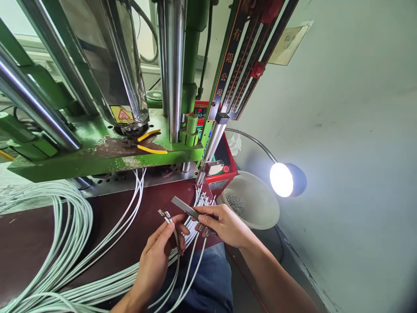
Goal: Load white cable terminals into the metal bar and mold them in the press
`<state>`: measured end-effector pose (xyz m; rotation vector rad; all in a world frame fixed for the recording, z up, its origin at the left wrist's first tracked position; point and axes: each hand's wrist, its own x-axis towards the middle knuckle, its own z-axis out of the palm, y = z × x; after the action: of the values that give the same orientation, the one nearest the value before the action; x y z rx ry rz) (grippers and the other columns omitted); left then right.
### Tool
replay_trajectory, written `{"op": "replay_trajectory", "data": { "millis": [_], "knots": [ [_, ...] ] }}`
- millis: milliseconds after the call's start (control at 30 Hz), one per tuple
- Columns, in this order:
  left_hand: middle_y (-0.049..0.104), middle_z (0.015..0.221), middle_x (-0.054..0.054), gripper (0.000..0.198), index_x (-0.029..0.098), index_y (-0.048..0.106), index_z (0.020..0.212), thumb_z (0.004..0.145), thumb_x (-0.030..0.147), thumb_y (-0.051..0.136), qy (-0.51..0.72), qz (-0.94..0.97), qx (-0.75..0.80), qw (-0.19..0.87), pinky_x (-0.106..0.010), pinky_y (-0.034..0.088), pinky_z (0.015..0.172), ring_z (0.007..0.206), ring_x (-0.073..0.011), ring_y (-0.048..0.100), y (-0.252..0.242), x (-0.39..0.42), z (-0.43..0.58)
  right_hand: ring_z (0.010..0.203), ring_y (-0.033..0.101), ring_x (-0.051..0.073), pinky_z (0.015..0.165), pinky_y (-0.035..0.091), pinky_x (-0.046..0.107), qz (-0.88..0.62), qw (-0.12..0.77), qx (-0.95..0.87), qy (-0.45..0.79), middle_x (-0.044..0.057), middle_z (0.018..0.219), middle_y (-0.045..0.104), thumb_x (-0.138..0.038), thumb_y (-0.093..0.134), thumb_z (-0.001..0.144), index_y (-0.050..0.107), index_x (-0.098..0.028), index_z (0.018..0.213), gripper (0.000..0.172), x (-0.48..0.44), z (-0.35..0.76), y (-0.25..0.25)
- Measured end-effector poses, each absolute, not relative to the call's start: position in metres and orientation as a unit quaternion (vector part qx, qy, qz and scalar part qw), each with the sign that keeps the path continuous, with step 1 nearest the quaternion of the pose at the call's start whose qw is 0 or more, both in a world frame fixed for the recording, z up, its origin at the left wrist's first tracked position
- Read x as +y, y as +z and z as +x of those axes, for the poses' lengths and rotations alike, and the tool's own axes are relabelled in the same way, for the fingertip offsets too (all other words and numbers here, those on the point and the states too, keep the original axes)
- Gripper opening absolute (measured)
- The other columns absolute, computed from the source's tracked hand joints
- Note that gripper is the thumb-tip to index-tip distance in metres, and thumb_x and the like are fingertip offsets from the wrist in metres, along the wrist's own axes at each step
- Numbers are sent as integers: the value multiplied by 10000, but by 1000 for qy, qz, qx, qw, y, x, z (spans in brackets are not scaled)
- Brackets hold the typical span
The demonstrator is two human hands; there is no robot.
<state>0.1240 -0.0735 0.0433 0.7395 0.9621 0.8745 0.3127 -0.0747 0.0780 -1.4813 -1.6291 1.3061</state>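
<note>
My left hand (158, 250) is closed on white cables (168, 218) whose metal connector ends stick up past the thumb and forefinger. My right hand (231, 226) pinches a flat grey metal strip (183, 205) between thumb and fingers, its free end pointing up and left above the cable ends. Two more white cables (193, 256) with metal connectors at their tips run up to just beneath my right hand; whether its fingers also hold them I cannot tell. Behind both hands lies a bundle of cable ends (202, 199) on the dark red table (130, 226).
A green press (107, 165) with steel columns stands ahead, yellow-handled pliers (151, 148) on its plate. Coiled white cables (74, 217) cover the table's left. To the right are a red control box (224, 182), a white tub (260, 213) with small pieces inside, and a lit lamp (282, 179).
</note>
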Motion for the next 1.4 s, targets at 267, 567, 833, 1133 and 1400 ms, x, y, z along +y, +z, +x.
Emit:
{"op": "replay_trajectory", "data": {
  "millis": [267, 567, 833, 1133, 1400],
  "knots": [
    [545, 534, 45, 231, 177, 603, 878, 803, 393, 634, 386, 310, 408, 767, -191, 307, 441, 451, -77, 401, 47, -74, 131, 730, 512, 133, 676, 434, 233, -549, 295, -616, 483, 13, 863, 656, -253, 519, 894, 709, -177, 1144, 324, -71, 309, 83],
    [504, 463, 47, 339, 165, 599, 670, 803, 475, 633, 380, 446, 477, 655, -207, 310, 452, 425, -80, 402, 41, -67, 128, 662, 503, 124, 663, 432, 245, -552, 299, -597, 499, 8, 760, 632, -229, 501, 897, 704, -165, 1148, 329, -70, 307, 83],
    [607, 512, -1, 271, 160, 611, 676, 799, 402, 618, 348, 375, 378, 772, -233, 362, 487, 425, -100, 464, 46, -62, 129, 716, 497, 126, 676, 422, 233, -547, 310, -614, 477, 1, 838, 640, -218, 511, 892, 711, -185, 1135, 317, -67, 307, 84],
    [525, 424, 33, 291, 188, 547, 602, 809, 389, 580, 332, 433, 416, 728, -238, 355, 515, 426, -102, 423, 48, -61, 129, 766, 583, 149, 706, 458, 250, -555, 296, -607, 486, 14, 896, 703, -213, 519, 880, 709, -176, 1154, 335, -66, 305, 85],
    [538, 448, 25, 329, 199, 528, 594, 785, 459, 587, 303, 460, 433, 713, -254, 378, 516, 433, -119, 448, 48, -64, 130, 983, 664, 226, 872, 500, 331, -574, 282, -592, 490, 61, 1076, 725, -237, 534, 884, 674, -140, 1208, 366, -66, 303, 85]
  ]
}}
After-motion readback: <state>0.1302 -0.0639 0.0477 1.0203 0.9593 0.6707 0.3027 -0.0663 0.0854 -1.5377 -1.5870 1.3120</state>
